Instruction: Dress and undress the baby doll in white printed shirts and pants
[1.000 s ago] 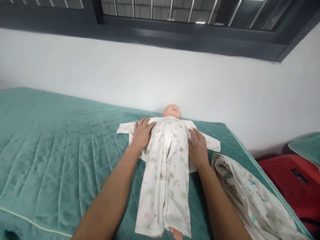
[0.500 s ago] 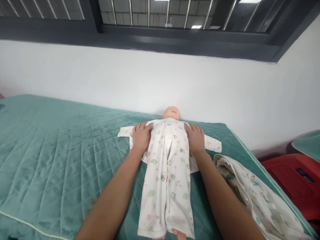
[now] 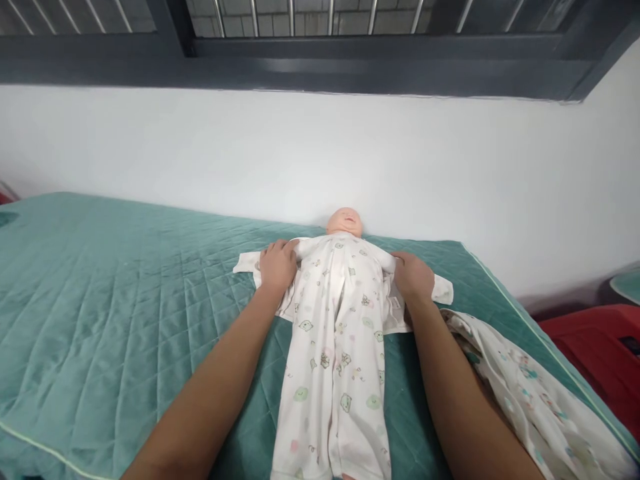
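While a green quilted cover (image 3: 125, 333) spreads across the left side and on beneath everything in the middle, a pale sleeve (image 3: 245, 262) pokes out just left of the left hand (image 3: 278, 267). That hand lies back-up on the white cloth at the doll's side; whether its fingers grip, I cannot tell. Next comes the doll (image 3: 345, 222), lying on the cover with its head close to the white wall (image 3: 250, 153) and a printed garment (image 3: 333, 360) over its body, the two legs stretching toward the viewer. Then the right hand (image 3: 414, 275) — well apart from the left one — is curled closed on the other sleeve (image 3: 443, 291), whose end sticks out beyond it. Farther right lies a crumpled patterned cloth (image 3: 545, 400), partly behind the forearm, and a red object (image 3: 595, 353) at the edge.
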### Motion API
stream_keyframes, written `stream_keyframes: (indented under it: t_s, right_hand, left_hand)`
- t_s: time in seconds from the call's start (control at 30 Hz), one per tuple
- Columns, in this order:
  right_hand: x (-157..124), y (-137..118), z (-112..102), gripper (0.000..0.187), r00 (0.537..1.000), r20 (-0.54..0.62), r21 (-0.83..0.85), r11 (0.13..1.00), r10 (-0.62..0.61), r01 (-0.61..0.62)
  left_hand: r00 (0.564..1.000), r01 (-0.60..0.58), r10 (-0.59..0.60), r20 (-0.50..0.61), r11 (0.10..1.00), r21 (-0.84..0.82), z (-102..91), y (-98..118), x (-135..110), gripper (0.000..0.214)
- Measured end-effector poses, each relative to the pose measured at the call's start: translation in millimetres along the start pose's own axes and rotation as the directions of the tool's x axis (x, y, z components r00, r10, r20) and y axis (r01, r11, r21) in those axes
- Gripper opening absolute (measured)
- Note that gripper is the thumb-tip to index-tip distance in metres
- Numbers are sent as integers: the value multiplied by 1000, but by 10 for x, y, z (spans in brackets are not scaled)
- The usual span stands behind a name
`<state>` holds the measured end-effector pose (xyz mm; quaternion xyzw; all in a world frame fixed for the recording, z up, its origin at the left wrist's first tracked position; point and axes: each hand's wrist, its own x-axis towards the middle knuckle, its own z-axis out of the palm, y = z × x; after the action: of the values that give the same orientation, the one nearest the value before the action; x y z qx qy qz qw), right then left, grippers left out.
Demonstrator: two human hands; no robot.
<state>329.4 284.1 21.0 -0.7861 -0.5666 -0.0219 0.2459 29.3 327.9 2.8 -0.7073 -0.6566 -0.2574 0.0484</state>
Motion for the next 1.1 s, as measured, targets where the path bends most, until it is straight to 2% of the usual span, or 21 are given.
stream_keyframes:
  t_s: [0.2, 0.37, 0.47, 0.6, 0.7, 0.8, 0.9, 0.97, 1.03, 1.07, 1.1]
  right_hand:
    - [59, 87, 17, 45, 996, 3, 66, 994, 86, -86]
    - [53, 119, 55, 43, 996, -27, 125, 989, 81, -77]
    - [48, 121, 54, 41, 993, -25, 171, 979, 119, -113]
    - [60, 119, 61, 40, 987, -12, 213, 965, 158, -152]
    - [70, 133, 108, 40, 994, -46, 216, 972, 101, -89]
    - [20, 85, 127, 39, 990, -137, 216, 975, -17, 46]
    - [-121, -149, 9, 35, 960, -239, 251, 946, -145, 205]
    - [-233, -440, -142, 34, 936, -242, 314, 893, -255, 324]
    - [-317, -812, -288, 33, 918, -145, 397, 828, -369, 395]
    - [-339, -1014, -338, 33, 892, -74, 415, 799, -446, 434]
    - [-347, -1215, -362, 35, 840, 4, 405, 768, -543, 495]
  left_hand:
    - [999, 32, -31, 20, 997, -74, 13, -81, 53, 42]
    - [996, 9, 0, 90, 995, -96, -37, -301, 93, 41]
    - [995, -17, 26, 101, 996, -88, -90, -446, 74, 42]
    - [993, -1, 11, 121, 997, -77, -133, -514, 30, 42]
    - [990, 24, -15, 142, 997, -67, -139, -486, 6, 42]
    - [986, 79, -65, 151, 993, -88, -138, -439, -12, 42]
    - [982, 124, -104, 158, 985, -123, -142, -398, -32, 41]
    - [981, 129, -106, 164, 982, -137, -151, -381, -45, 42]
    - [980, 117, -90, 178, 982, -149, -162, -372, -56, 45]
    - [979, 110, -80, 186, 982, -154, -168, -370, -60, 47]
    - [978, 105, -74, 194, 982, -156, -172, -369, -63, 49]
